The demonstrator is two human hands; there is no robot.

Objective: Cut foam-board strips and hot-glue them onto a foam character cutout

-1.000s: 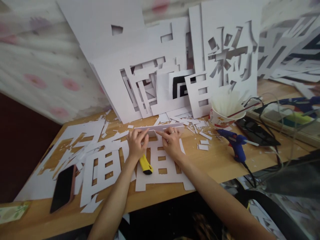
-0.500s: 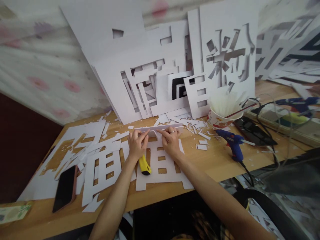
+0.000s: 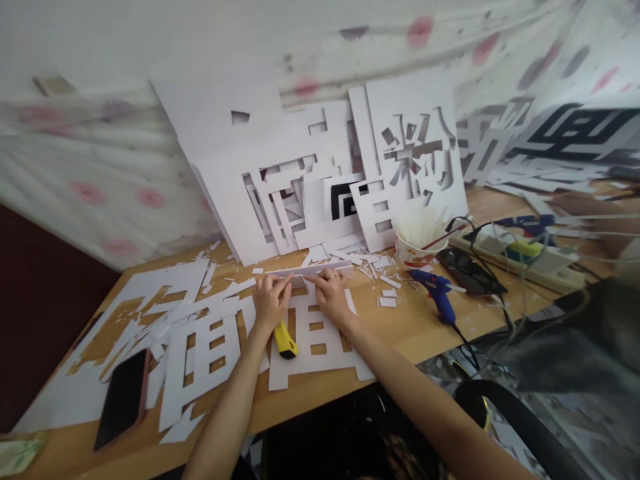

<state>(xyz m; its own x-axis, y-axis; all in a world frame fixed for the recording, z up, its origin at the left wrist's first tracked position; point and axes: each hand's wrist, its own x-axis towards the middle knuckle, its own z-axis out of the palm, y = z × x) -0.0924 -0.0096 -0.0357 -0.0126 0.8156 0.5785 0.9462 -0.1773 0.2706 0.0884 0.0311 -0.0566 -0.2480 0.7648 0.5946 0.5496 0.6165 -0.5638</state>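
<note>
A narrow white foam-board strip (image 3: 345, 269) stands on edge across the top of a cut-out white board (image 3: 327, 360). My left hand (image 3: 270, 301) pinches the strip near its left part, index finger pointing inward. My right hand (image 3: 330, 295), with a ring on one finger, grips it farther right, its index finger stretched toward the left one. Between the fingertips a short white piece (image 3: 299, 283) shows against the strip. A yellow utility knife (image 3: 285, 341) lies on the cut-out board just below my left hand.
Other cut boards (image 3: 200, 353) and a phone (image 3: 123, 397) lie at left. Stencil boards (image 3: 230, 200) lean at the back. To the right are a blue glue gun (image 3: 437, 293), a cup of glue sticks (image 3: 417, 250), a dark phone (image 3: 473, 270) and a power strip (image 3: 530, 260). Another person's blurred arm (image 3: 610, 227) shows.
The camera view has tilted up and turned right. My hands keep nearly the same hold on the strip. Another person's blurred arm is now visible at the right edge.
</note>
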